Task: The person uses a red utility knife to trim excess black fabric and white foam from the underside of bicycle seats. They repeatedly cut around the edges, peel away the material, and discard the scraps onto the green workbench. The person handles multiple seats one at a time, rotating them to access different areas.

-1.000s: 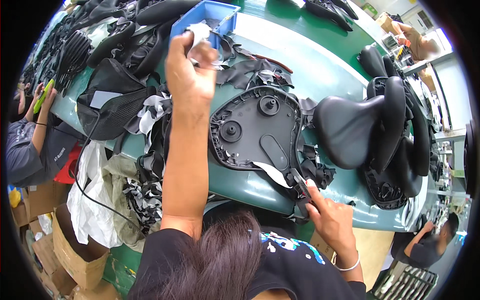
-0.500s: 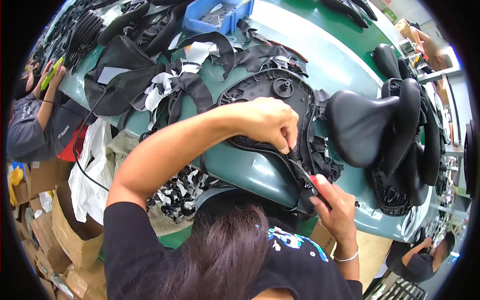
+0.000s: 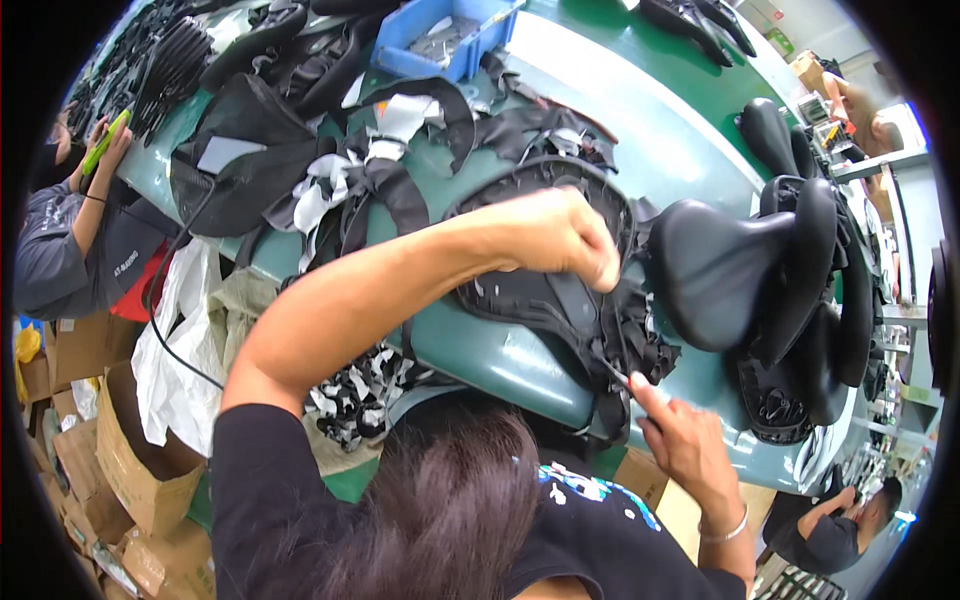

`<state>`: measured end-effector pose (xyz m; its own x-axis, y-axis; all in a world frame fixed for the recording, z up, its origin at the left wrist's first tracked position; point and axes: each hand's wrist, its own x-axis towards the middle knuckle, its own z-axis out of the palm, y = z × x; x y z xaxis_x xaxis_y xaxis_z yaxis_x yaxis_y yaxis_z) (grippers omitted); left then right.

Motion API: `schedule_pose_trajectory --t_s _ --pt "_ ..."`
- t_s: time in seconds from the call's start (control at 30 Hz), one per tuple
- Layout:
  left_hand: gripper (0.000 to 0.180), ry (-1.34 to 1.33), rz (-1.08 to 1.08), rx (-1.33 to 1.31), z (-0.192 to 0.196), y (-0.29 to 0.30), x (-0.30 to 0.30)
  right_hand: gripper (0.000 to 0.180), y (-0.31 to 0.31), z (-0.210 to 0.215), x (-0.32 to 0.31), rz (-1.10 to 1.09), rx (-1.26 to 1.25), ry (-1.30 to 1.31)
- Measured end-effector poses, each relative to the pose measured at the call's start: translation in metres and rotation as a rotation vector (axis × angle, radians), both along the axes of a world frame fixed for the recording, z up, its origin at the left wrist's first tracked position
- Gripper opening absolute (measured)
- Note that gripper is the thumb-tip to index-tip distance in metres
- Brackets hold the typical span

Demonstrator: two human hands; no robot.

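Green bench (image 3: 560, 60), L hand (image 3: 560, 240) gripping saddle base (image 3: 540, 290), R hand (image 3: 680, 440) holding tool (image 3: 612, 372).

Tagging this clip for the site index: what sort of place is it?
Likely a bicycle saddle assembly workshop: finished black saddles stacked on a green workbench, a blue parts bin, and cardboard boxes on the floor.

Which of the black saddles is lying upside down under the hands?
The saddle at the table's near edge: its hollow underside faces up beneath the left hand. The saddles stacked to its right show smooth tops.
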<state>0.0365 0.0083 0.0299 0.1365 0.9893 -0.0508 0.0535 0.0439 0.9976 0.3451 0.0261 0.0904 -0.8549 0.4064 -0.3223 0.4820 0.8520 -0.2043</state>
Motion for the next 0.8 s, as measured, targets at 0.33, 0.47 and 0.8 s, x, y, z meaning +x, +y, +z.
schedule_pose_trajectory --t_s 0.33,0.47,0.8 --pt "0.043 0.846 0.217 -0.209 -0.011 -0.001 -0.057 0.042 0.052 -0.035 -0.086 -0.232 -0.326 0.577" --pt "0.056 0.497 0.424 -0.128 0.013 0.019 -0.118 0.042 0.120 0.001 -0.131 -0.060 -0.215 0.795" --pt "0.043 -0.455 0.969 0.221 0.054 0.275 -0.221 0.045 0.393 -0.015 -0.297 -0.732 -0.422 1.307"
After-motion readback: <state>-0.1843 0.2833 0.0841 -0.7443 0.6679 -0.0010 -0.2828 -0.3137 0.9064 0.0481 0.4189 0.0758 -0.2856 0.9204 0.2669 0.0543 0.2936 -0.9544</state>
